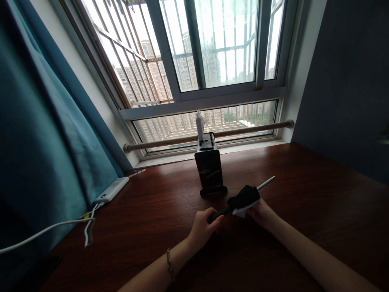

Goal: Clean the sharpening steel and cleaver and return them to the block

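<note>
My left hand (206, 227), with a chain bracelet at the wrist, is closed round the slim dark handle of a black tool (244, 197). The tool has a wide, blocky black head; its exact kind is unclear. A thin pale rod (266, 183) sticks out beyond the head, up to the right. My right hand (260, 213) is under the head's right side, its fingers mostly hidden. Between that hand and the head shows a white tissue or cloth (240, 212). Both hands are just above the brown tabletop.
Behind the tool stands a black upright holder (209, 170) with openings on top and a white wrapped item (199, 125) in it. At left lie a white power strip (112, 190) and a white cable (45, 233) by the blue curtain (57, 121). A barred window and rail border the table's back.
</note>
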`<state>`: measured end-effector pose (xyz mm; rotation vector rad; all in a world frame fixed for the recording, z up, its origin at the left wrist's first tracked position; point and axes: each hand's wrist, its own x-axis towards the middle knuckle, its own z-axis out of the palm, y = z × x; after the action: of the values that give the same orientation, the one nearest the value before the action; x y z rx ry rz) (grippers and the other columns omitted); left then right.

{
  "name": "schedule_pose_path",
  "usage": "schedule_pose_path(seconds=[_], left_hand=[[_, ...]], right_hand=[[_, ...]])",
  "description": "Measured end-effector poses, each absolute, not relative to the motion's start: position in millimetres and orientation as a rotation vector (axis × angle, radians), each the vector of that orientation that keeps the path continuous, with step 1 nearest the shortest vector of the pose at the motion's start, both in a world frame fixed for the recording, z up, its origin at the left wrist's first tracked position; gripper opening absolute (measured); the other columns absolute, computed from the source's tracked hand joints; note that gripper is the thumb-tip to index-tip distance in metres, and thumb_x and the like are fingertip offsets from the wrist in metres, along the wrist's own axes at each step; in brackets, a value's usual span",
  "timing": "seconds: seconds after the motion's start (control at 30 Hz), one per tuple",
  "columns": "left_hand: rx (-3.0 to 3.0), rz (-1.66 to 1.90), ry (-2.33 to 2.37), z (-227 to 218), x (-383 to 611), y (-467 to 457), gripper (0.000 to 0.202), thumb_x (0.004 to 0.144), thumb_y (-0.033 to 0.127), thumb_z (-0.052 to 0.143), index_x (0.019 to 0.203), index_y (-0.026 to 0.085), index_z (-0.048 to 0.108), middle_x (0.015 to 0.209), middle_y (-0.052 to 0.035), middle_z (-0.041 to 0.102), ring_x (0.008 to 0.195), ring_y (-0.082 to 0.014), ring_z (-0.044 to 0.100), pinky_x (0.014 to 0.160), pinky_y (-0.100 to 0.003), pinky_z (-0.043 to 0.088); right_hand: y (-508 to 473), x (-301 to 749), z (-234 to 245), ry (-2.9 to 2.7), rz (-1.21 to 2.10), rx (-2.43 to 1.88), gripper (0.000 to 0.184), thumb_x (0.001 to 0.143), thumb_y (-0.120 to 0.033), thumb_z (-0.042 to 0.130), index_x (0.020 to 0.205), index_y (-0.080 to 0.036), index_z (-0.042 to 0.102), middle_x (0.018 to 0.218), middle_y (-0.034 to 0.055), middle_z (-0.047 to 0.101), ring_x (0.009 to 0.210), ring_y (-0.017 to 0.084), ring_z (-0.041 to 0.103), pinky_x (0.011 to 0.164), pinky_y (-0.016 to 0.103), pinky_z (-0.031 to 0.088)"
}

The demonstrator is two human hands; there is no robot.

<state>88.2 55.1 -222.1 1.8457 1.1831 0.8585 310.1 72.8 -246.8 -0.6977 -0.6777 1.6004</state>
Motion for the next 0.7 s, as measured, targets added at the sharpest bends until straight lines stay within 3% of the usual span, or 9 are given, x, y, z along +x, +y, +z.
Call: schedule_pose_path(seconds=[0.17, 0.37, 0.6, 0.7], left_hand=[[1.984, 0.873, 1.264, -222.8, 87.2, 53.7, 0.027, 0.077, 0.041, 0.059, 0.074, 0.014, 0.058, 0.059, -0.0019, 0.059, 0.053, -0.0138, 0.054, 0.051, -0.023, 0.037], [2.06, 0.97, 1.258, -222.7, 89.0, 51.8, 0.013, 0.073, 0.023, 0.06, 0.084, 0.015, 0.057, 0.075, -0.0016, 0.061, 0.066, -0.0134, 0.053, 0.06, -0.023, 0.039], [1.853, 0.967, 1.152, -221.1, 90.4, 57.1, 0.024, 0.078, 0.038, 0.06, 0.083, 0.015, 0.055, 0.064, 0.0006, 0.057, 0.058, -0.0118, 0.051, 0.054, -0.022, 0.038], [1.67, 0.924, 1.061, -223.6, 90.0, 61.9, 0.03, 0.08, 0.044, 0.056, 0.08, 0.014, 0.053, 0.054, 0.0029, 0.053, 0.047, -0.0106, 0.05, 0.047, -0.021, 0.038]], right_hand=[[71.0, 309.2, -243.5, -0.657, 1.584, -0.712, 0.046, 0.053, -0.034, 0.084, 0.087, -0.017, 0.059, 0.093, 0.0096, 0.066, 0.092, 0.03, 0.061, 0.084, 0.043, 0.047], [73.3, 310.4, -247.7, -0.752, 1.557, -0.621, 0.046, 0.062, -0.039, 0.079, 0.094, -0.016, 0.056, 0.101, 0.0137, 0.064, 0.099, 0.034, 0.058, 0.087, 0.048, 0.045], [77.4, 314.9, -233.1, -0.786, 1.492, -0.664, 0.034, 0.063, -0.035, 0.078, 0.081, -0.017, 0.056, 0.087, 0.0079, 0.066, 0.089, 0.032, 0.062, 0.079, 0.047, 0.05], [79.3, 321.4, -222.7, -0.79, 1.423, -0.638, 0.03, 0.063, -0.03, 0.078, 0.079, -0.017, 0.056, 0.079, 0.0043, 0.064, 0.078, 0.025, 0.063, 0.07, 0.037, 0.053]])
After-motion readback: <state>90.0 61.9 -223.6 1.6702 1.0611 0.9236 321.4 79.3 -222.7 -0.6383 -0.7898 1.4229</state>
